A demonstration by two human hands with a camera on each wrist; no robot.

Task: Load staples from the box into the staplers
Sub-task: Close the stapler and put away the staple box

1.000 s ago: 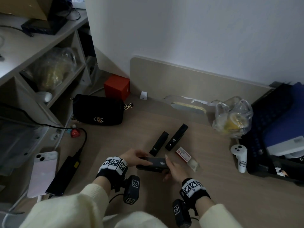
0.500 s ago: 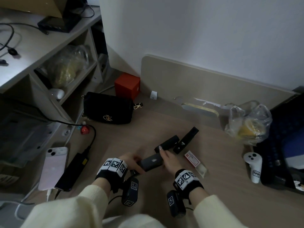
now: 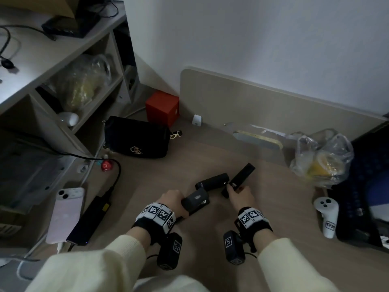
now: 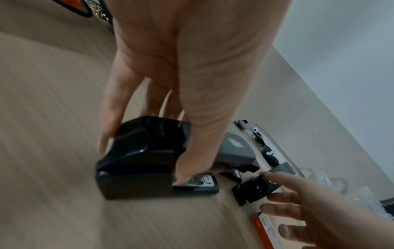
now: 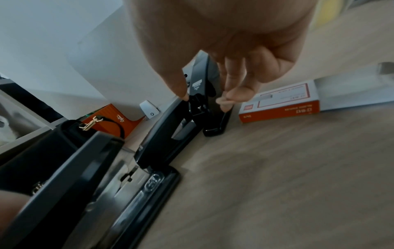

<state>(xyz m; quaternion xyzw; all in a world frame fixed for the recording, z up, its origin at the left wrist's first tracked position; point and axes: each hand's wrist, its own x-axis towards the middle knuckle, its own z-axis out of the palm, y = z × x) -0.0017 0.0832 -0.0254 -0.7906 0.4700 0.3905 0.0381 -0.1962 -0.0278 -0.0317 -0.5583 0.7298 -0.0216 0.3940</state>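
1. The left hand (image 3: 172,199) sits at lower centre of the head view, fingers and thumb curled round the near end of a grey-topped stapler (image 3: 196,200) on the desk (image 3: 273,239).
2. In the left wrist view the thumb lies down the right side of that stapler (image 4: 140,158) and the fingers go down its left side; its top is lifted off the base at the far end.
3. The right hand (image 3: 240,197) is just right of centre in the head view, at the near end of the rightmost black stapler (image 3: 240,179).
4. In the right wrist view its thumb and fingertips (image 5: 229,97) close in on either side of that stapler's (image 5: 204,94) rear end; whether they press on it or only touch it I cannot tell.
5. A third stapler (image 3: 212,181) lies between the other two, at centre of the head view, its near end just beside the grey-topped one.
6. The staple box (image 5: 281,101), white and orange, lies flat on the desk at the right of the right wrist view, just beside the black stapler; in the head view the right hand hides it.
7. Upper left of centre in the head view there is a black bag (image 3: 136,138) with a red box (image 3: 163,107) behind it.
8. A phone (image 3: 65,213) lies at lower left, a white controller (image 3: 327,216) at right and a plastic bag (image 3: 322,157) above it.
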